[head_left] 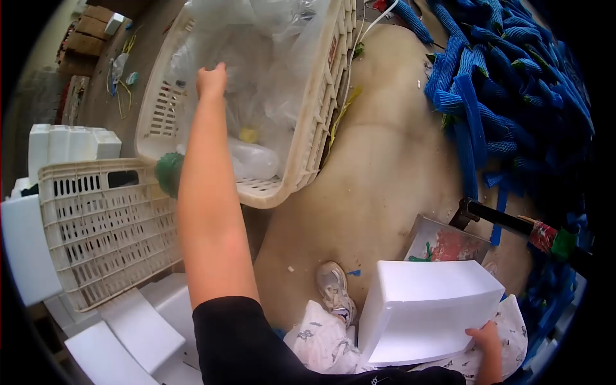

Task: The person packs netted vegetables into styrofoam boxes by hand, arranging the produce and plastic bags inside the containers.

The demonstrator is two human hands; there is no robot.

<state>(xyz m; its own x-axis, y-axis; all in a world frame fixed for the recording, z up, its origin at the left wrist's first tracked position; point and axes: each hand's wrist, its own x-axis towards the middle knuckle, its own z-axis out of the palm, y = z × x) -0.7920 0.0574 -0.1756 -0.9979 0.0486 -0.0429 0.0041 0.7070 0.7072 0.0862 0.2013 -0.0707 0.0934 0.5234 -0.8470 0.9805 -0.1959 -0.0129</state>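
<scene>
My left arm reaches forward over a large off-white plastic crate (285, 189). Inside the crate lies a heap of clear plastic bags (273, 83). At its left part, my left hand (212, 80) is closed against the plastic; what its fingers hold is hidden. A white foam box (436, 308) rests on my lap, tilted, with a smooth side facing up. My right hand (486, 337) grips this box at its lower right edge, the thumb lying on the white face.
An off-white slotted crate (109, 221) stands on the left, with white foam boxes (138, 324) around it. Blue mesh-sleeved bundles (507, 83) pile up on the right. A metal plate with a black handle (494, 215) lies beyond my lap. A green bundle (169, 173) touches the crate.
</scene>
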